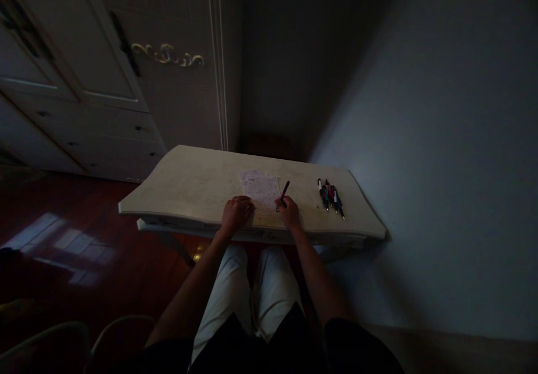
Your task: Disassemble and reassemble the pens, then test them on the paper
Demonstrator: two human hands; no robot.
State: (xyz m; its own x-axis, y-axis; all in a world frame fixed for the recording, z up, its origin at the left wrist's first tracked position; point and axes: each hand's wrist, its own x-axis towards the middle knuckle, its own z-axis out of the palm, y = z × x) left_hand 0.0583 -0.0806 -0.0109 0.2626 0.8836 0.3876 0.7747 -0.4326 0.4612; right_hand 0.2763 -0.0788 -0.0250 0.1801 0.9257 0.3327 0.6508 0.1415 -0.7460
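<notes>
A sheet of paper (260, 188) with faint writing lies near the front middle of a small cream table (189, 186). My left hand (236, 212) rests on the table at the paper's lower left corner, fingers curled and pressing it down. My right hand (289, 212) sits at the paper's lower right corner, closed around a dark red pen (284, 192) whose tip touches the sheet.
Several pens (330, 196) lie bunched on the table to the right of my right hand. A pale wall runs close along the right side. A white wardrobe (126, 71) with drawers stands behind on the left. Dark wooden floor spreads to the left.
</notes>
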